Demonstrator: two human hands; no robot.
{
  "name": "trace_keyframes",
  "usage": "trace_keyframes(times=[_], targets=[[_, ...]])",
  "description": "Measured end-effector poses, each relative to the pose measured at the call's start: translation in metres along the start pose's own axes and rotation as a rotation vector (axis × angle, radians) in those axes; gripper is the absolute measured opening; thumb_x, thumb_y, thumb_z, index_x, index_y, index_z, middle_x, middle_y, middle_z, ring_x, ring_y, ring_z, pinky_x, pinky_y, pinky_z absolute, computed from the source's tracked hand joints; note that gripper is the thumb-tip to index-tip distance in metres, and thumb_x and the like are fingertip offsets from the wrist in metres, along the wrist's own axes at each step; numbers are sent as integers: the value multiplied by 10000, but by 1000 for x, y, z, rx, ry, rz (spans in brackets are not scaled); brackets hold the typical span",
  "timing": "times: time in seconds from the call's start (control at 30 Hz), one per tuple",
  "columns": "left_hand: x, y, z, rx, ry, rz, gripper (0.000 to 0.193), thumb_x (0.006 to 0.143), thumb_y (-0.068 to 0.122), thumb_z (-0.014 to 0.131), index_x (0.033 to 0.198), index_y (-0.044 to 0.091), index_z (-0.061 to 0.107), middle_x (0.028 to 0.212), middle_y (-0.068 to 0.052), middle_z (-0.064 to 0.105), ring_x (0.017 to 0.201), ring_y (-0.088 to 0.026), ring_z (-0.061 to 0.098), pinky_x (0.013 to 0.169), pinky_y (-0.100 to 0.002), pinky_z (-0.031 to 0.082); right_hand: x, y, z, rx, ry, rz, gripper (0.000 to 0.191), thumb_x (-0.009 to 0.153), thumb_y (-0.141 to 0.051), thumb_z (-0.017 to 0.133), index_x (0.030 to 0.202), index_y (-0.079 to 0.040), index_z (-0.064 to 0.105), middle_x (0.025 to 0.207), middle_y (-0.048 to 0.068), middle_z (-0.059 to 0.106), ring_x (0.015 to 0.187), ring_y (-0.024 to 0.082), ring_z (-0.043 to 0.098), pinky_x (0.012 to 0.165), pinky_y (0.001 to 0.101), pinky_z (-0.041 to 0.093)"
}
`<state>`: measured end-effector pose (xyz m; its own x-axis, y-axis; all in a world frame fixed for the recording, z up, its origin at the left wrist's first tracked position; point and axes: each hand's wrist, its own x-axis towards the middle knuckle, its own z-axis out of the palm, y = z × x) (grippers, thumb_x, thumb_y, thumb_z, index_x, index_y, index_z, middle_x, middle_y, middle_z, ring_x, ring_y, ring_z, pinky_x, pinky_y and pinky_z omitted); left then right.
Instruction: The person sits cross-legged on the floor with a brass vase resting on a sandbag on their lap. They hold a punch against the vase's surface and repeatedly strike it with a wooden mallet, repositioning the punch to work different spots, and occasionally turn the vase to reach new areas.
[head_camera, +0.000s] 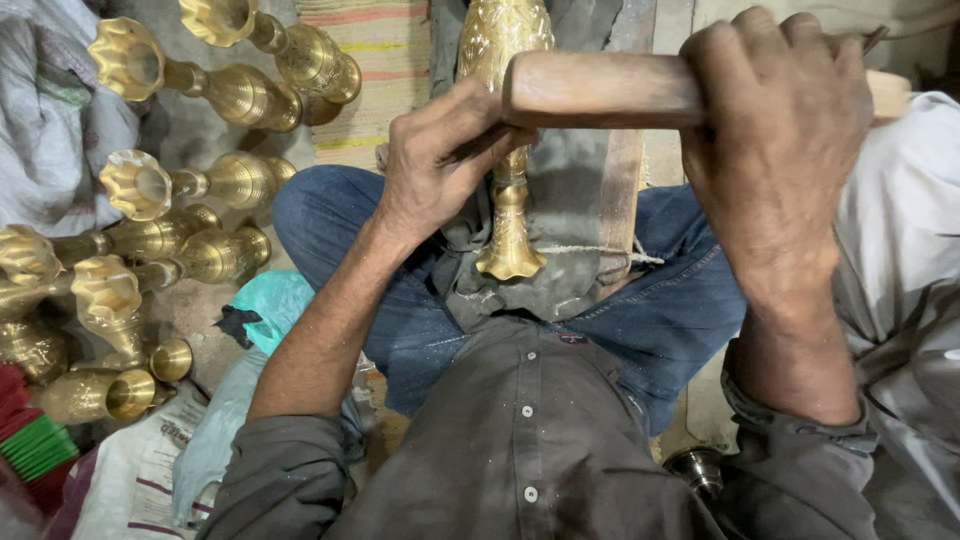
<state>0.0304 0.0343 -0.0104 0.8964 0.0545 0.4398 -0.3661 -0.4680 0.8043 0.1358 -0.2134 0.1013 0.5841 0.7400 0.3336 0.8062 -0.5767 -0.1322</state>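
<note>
Left hand (440, 160) gripping brass vase (505, 140) on lap; right hand (780, 130) clasping wooden mallet (600, 90); glancing blow risking dented vase, struck fingers.

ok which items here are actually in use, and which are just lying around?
In use: brass vase on the lap, left hand gripping it; wooden tool held in right hand; grey lap cloth.
Lying about: other brass vases, teal bag, newspaper.

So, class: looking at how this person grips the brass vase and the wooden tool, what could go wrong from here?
1. The left hand grips the brass vase right where the wooden tool meets it; a slip could hurt the fingers.
2. The vase rests only on a cloth over the lap, so it might roll.
</note>
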Motion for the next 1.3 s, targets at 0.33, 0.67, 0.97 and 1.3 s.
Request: trace_keyframes(times=[0.33,0.67,0.97,1.3], targets=[[2,6,-6,43,-21,-41,348,982,134,836,1300,99,698,1015,-34,704,868,-145,728,741,-303,608,-8,5,5,6,-37,11,287,877,23,744,1097,-28,566,1015,150,613,985,363,611,889,484,470],[-1,0,-2,67,-41,-85,382,981,173,844,1339,159,710,999,-11,690,858,-130,704,738,-294,630,-13,8,8,14,-27,54,343,836,41,695,1143,-42,569,1051,126,592,1013,349,592,884,445,456],[0,-1,0,39,-1,-15,377,1020,194,807,1368,228,666,1089,6,678,919,-113,704,798,-286,642,-12,7,4,-12,-13,28,331,833,29,716,1120,-33,564,1010,131,592,984,339,600,844,446,455],[-3,-5,2,12,75,-41,351,1005,171,825,1328,165,688,1054,-10,715,931,-138,720,776,-309,631,-7,4,1,-59,17,24,300,825,17,712,1088,-18,572,989,147,596,953,350,598,851,458,456]])
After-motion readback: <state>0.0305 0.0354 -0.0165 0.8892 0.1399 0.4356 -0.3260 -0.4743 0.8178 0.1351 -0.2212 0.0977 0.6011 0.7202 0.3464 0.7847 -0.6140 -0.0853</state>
